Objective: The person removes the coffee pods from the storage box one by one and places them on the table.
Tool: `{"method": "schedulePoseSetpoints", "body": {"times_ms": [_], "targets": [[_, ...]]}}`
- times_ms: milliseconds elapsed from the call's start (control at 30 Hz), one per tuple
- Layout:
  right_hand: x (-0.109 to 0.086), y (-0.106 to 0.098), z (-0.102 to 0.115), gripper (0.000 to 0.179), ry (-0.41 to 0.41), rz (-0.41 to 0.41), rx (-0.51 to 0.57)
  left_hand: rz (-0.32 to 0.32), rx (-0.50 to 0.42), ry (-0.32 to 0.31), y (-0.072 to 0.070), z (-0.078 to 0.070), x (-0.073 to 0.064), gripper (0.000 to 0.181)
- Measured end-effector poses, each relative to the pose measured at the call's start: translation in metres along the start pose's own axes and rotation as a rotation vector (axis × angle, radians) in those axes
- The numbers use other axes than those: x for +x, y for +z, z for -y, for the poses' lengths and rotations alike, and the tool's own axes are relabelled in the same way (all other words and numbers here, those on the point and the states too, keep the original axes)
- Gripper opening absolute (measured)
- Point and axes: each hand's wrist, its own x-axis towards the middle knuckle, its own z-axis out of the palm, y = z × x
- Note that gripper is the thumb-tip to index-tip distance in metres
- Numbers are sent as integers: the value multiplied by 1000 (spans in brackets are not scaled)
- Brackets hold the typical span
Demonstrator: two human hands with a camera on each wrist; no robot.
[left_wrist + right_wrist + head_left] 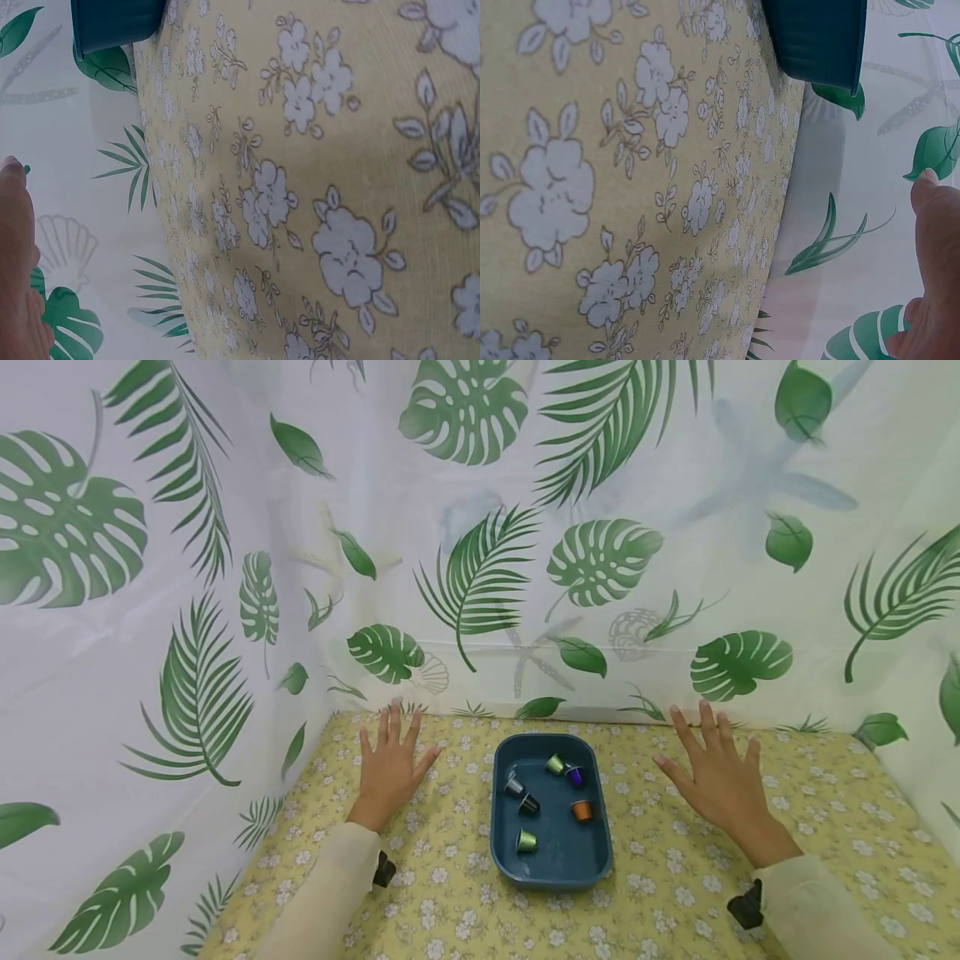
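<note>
A dark blue rectangular tray (551, 872) lies between my two hands. Several coffee capsules are scattered in it: a green one (554, 764) beside a purple one (574, 775) at the far end, a silver one (514, 785) touching a black one (529, 804) at the left, an orange one (582, 811) at the right, and another green one (527, 840) nearer me. Left of the tray, my left hand (388, 772) is spread with straight fingers and holds nothing. My right hand (720, 777), to the tray's right, is likewise spread and holds nothing.
A yellow cloth (442, 902) with white flowers covers the table. White curtains (480, 685) printed with green leaves hang behind the table and along its sides. Dark wrist cameras sit at both cuffs, the left one (384, 869) and the right one (746, 906).
</note>
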Motion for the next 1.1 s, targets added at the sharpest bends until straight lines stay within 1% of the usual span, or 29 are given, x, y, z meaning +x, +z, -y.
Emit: {"method": "schedulePoseSetpoints", "body": {"times_ms": [133,300,367,533,667,767,867,967,1100], "targets": [[-1,1,2,83,1,0,12,6,-26,1,-2,-3,-1,78],[-4,4,8,81,-4,21,47,58,-84,-12,-3,-9,-3,76],[-5,4,11,80,-10,25,62,67,-114,-15,-5,-13,-4,75],[-10,0,23,78,-37,15,91,35,-205,-6,-10,-24,-11,68],[-15,-6,35,78,-41,21,146,18,-270,-2,-12,-35,-19,65],[-20,-9,42,77,-46,-5,176,29,-310,13,-13,-45,-26,63],[-24,-10,49,74,-45,-40,202,55,-343,22,-13,-53,-31,61],[-27,-10,55,71,-41,-54,233,71,-352,18,-12,-60,-35,60],[-30,-11,66,63,-55,-68,247,88,-425,10,-13,-68,-41,62]]}}
